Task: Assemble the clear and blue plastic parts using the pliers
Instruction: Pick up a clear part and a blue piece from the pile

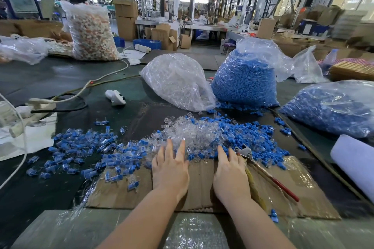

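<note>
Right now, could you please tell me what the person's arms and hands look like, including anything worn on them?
Both forearms are bare, with no sleeves in view. The left hand and right hand wear no gloves, and no rings, watch or bracelets are visible. The left fingertips show pale, light-tipped nails.

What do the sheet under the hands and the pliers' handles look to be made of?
The sheet looks like brown corrugated cardboard, matte, with worn edges, partly covered by glossy clear film. The pliers have a shiny grey head, likely metal; one handle looks coated in glossy red plastic or rubber, the other wrapped in something yellowish, material unclear.
</note>
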Action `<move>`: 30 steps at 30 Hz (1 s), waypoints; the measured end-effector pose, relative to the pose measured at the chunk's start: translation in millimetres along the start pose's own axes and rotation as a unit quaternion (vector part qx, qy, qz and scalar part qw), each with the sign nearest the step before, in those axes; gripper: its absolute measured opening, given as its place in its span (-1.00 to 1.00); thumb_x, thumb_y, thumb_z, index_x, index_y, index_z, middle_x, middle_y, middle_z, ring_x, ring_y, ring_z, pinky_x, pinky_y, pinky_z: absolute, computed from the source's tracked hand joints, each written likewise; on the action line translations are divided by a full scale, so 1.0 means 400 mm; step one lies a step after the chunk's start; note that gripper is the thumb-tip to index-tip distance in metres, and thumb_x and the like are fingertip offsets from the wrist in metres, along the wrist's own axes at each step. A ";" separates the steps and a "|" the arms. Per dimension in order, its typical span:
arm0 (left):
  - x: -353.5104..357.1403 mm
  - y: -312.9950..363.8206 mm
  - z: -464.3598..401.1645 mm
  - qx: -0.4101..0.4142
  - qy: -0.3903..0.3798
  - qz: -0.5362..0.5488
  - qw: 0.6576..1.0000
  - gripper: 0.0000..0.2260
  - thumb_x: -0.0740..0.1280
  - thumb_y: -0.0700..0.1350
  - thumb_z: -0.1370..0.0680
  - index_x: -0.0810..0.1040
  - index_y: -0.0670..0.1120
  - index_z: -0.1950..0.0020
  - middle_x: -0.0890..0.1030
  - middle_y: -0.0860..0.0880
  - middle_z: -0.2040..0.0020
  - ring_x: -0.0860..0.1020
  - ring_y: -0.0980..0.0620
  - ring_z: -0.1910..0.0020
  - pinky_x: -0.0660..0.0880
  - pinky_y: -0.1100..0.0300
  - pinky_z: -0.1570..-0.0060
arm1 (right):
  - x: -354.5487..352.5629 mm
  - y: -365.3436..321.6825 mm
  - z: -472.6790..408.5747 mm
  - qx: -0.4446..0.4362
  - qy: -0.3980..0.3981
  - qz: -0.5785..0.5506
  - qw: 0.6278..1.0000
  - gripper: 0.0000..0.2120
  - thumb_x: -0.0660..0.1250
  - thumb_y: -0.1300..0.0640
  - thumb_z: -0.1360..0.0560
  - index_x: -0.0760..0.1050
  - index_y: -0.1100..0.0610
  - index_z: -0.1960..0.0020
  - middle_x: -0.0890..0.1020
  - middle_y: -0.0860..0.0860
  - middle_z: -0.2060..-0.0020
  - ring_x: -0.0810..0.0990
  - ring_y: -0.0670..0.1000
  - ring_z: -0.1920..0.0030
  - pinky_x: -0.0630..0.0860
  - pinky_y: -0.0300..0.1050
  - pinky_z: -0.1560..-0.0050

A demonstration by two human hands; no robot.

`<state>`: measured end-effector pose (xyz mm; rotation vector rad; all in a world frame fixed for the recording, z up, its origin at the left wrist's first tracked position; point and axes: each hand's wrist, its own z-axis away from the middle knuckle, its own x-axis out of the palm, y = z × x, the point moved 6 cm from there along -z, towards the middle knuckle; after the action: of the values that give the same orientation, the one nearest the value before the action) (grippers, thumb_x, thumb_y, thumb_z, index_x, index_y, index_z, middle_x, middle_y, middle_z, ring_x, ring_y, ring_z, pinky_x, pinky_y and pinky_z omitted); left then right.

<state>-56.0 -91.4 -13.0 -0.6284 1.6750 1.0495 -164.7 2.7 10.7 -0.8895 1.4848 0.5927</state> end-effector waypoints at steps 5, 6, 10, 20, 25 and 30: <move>0.002 0.036 0.009 0.030 0.019 0.075 0.997 -0.53 0.03 -0.04 -0.65 -0.05 0.09 -0.53 -0.01 0.04 -0.53 -0.09 -0.01 -0.50 -0.06 0.05 -0.45 | 0.010 0.008 -0.026 -0.018 -0.002 -0.006 1.000 -0.45 0.06 0.25 -0.58 -0.01 0.10 -0.52 0.17 0.05 -0.48 0.13 0.08 -0.45 0.02 -0.06 -0.43; 0.002 0.043 0.013 0.038 0.024 0.084 0.995 -0.54 0.04 -0.06 -0.65 -0.01 0.07 -0.52 0.01 0.04 -0.53 -0.08 0.00 -0.50 -0.06 0.07 -0.45 | 0.011 0.011 -0.027 -0.021 0.006 -0.015 1.000 -0.45 0.08 0.26 -0.57 0.03 0.09 -0.52 0.20 0.04 -0.46 0.16 0.08 -0.43 0.04 -0.08 -0.43; 0.003 0.054 0.027 0.073 0.046 0.117 0.989 -0.56 0.08 -0.09 -0.64 0.07 0.05 -0.51 0.07 0.05 -0.52 -0.05 0.06 -0.49 -0.10 0.15 -0.45 | 0.011 0.024 -0.019 -0.030 0.051 -0.072 0.996 -0.49 0.12 0.31 -0.55 0.20 0.02 -0.46 0.35 -0.03 -0.33 0.27 0.05 -0.30 0.16 -0.14 -0.35; -0.015 0.057 0.051 0.130 0.074 0.168 0.974 -0.53 0.22 -0.08 -0.59 0.18 0.08 -0.48 0.16 0.10 -0.50 0.06 0.17 -0.47 -0.10 0.33 -0.37 | 0.011 0.027 0.013 -0.062 0.130 -0.155 0.977 -0.60 0.18 0.36 -0.51 0.46 0.10 -0.30 0.54 -0.01 -0.18 0.44 0.00 -0.21 0.26 -0.19 -0.29; -0.027 0.056 0.065 0.140 0.102 0.171 0.970 -0.53 0.27 -0.06 -0.56 0.24 0.06 -0.46 0.21 0.10 -0.48 0.06 0.17 -0.47 -0.14 0.35 -0.38 | 0.007 0.027 0.027 -0.070 0.148 -0.215 0.963 -0.66 0.26 0.37 -0.50 0.49 0.18 -0.25 0.56 0.01 -0.13 0.50 -0.02 -0.16 0.33 -0.27 -0.22; -0.044 0.057 0.077 0.149 0.149 0.163 0.964 -0.65 0.35 -0.05 -0.51 0.48 -0.01 -0.30 0.43 0.08 -0.30 0.26 0.13 -0.35 0.01 0.33 -0.36 | -0.003 0.021 0.034 -0.093 0.146 -0.268 0.948 -0.73 0.31 0.37 -0.48 0.54 0.22 -0.16 0.57 0.00 -0.04 0.54 -0.05 -0.06 0.46 -0.21 -0.17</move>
<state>-53.5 -55.0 8.1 -0.3302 2.2056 0.9307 -163.7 18.5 9.0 -1.5176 1.3707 0.2003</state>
